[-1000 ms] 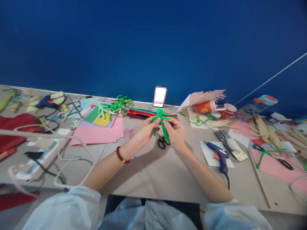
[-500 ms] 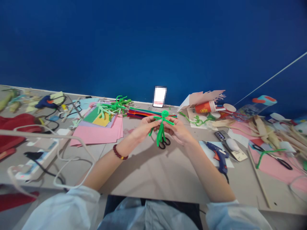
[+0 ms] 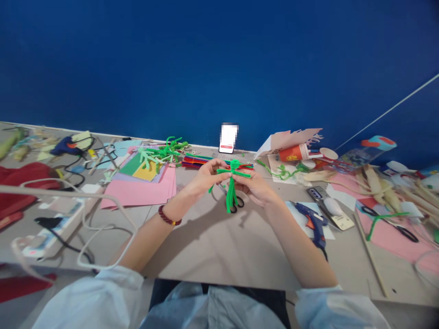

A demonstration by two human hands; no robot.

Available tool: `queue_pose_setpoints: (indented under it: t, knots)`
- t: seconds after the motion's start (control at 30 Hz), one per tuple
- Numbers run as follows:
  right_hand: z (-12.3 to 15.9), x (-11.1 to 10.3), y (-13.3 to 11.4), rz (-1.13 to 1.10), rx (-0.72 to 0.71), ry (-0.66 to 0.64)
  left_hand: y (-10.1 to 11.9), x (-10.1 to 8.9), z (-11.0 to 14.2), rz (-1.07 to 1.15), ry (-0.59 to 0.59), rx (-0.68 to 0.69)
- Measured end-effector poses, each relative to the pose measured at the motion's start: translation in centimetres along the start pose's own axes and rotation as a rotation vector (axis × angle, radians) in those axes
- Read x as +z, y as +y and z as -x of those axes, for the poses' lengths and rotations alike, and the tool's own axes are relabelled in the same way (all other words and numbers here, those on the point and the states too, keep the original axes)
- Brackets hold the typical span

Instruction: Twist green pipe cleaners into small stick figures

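Note:
Between my hands, above the table, is a green pipe-cleaner figure [image 3: 231, 194] with a coiled round head, arms out to both sides and several legs hanging down. My left hand [image 3: 209, 176] pinches it on the left by the arm, thumb and fingers closed. On the other side, my right hand [image 3: 253, 185] grips it near the right arm with closed fingers. Behind the legs lie scissors [image 3: 240, 202] on the table, mostly hidden, with black handles showing. A bundle of coloured pipe cleaners [image 3: 194, 161] rests just beyond my hands.
A lit phone [image 3: 227, 139] leans at the blue wall. To the left are pink paper sheets [image 3: 137, 194], loose green pipe cleaners [image 3: 168, 148] and a power strip [image 3: 58, 233] with cables. On the right lie a glue gun [image 3: 316, 221], a wooden stick [image 3: 370, 258] and another pair of scissors [image 3: 391, 224].
The figure's arms have swung from slanting to nearly straight out sideways. Its legs hang closer together, and my left hand has shifted slightly left and up.

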State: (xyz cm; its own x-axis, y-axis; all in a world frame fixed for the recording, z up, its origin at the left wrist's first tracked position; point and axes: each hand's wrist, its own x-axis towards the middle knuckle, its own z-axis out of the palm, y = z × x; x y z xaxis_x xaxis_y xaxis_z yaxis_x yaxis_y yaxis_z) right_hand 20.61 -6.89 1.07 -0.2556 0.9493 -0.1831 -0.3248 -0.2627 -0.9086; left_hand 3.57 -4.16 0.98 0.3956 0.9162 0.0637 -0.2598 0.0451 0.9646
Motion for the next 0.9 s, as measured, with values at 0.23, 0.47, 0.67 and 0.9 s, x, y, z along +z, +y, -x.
queue_pose_setpoints:
  t: [0.23,0.47,0.67,0.9]
  knots:
    - [-0.5,0.2,0.6,0.052,-0.113,0.089,0.2,0.0,0.1,-0.197,0.042,0.210]
    - [-0.6,0.6,0.8,-0.011,-0.267,0.265,0.1,0.3,1.1,-1.053,0.374,0.911]
    - [-0.2,1.2,1.0,0.000,-0.301,0.269,-1.2,0.8,1.4,-1.088,0.165,0.805]
    - [-0.1,1.4,1.4,0.150,-0.419,0.297,-1.7,0.7,1.3,-0.938,0.162,0.720]
